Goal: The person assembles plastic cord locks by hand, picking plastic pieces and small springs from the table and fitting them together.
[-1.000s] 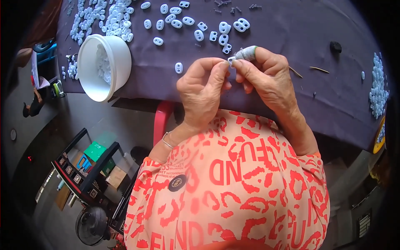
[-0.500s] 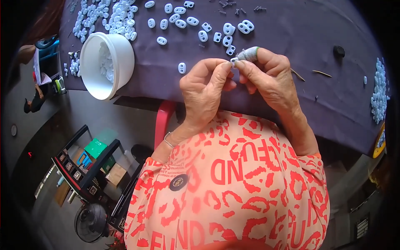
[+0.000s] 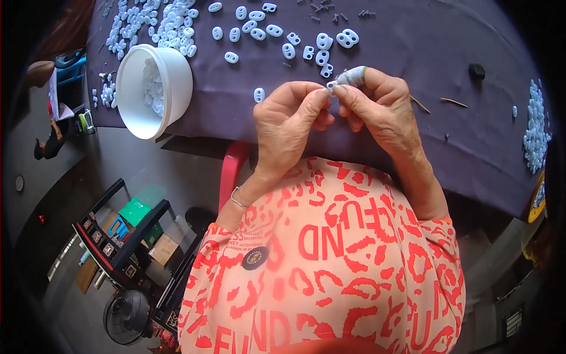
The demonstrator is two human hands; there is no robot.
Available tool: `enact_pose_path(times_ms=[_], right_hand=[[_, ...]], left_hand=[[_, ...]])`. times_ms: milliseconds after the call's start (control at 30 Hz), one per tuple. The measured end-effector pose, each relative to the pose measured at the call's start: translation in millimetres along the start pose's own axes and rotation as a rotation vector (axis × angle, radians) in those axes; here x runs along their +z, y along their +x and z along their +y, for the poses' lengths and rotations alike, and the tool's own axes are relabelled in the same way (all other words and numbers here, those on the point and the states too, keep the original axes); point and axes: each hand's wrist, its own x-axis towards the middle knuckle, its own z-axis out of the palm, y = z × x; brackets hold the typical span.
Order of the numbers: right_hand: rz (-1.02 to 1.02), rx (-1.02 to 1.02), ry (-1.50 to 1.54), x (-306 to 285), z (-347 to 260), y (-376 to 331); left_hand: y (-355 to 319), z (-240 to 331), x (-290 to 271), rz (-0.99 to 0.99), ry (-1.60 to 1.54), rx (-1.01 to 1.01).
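My left hand [image 3: 290,124] and my right hand [image 3: 382,112] meet over the near side of the table, thumbs and forefingers pinched on one small white cord lock [image 3: 331,85] with holes in it. The fingertips partly cover it. A pale wrapping [image 3: 352,76] covers a finger of my right hand. Just beyond the fingertips lie white cord-lock parts [image 3: 322,57], some with two round holes. A single two-hole piece [image 3: 259,95] sits left of my left hand. Further back, several more oval pieces [image 3: 257,33] are scattered.
A white tub [image 3: 131,118] with white pieces inside stands at the left. Behind it spreads a pile of white ovals [image 3: 177,26]. Small springs [image 3: 322,7] lie at the back. At the right are a dark lump [image 3: 477,72], thin brown sticks [image 3: 454,102] and another pile of small pieces [image 3: 535,130].
The whole view has shifted slightly. Both hands keep their pinch on the cord lock, with barely any movement of the fingers.
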Motion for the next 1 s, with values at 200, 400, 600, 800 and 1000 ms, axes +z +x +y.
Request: enact_pose_path(times_ms=[200, 400, 600, 800, 1000], right_hand=[[-0.014, -0.004, -0.075, -1, 4, 2], [-0.044, -0.086, -0.176, -1, 9, 3], [-0.056, 0.040, -0.035, 2, 6, 4], [-0.020, 0.006, 0.104, -1, 6, 8], [-0.037, 0.012, 0.109, -3, 12, 8]], left_hand=[[2, -2, 0, 0.007, 0.034, 0.029], [1, -2, -1, 0.023, 0.081, 0.018], [0, -1, -6, 0.021, 0.091, 0.023], [5, 8, -40, 0.286, 0.313, 0.350], [-3, -6, -82, 0.441, 0.780, 0.385]])
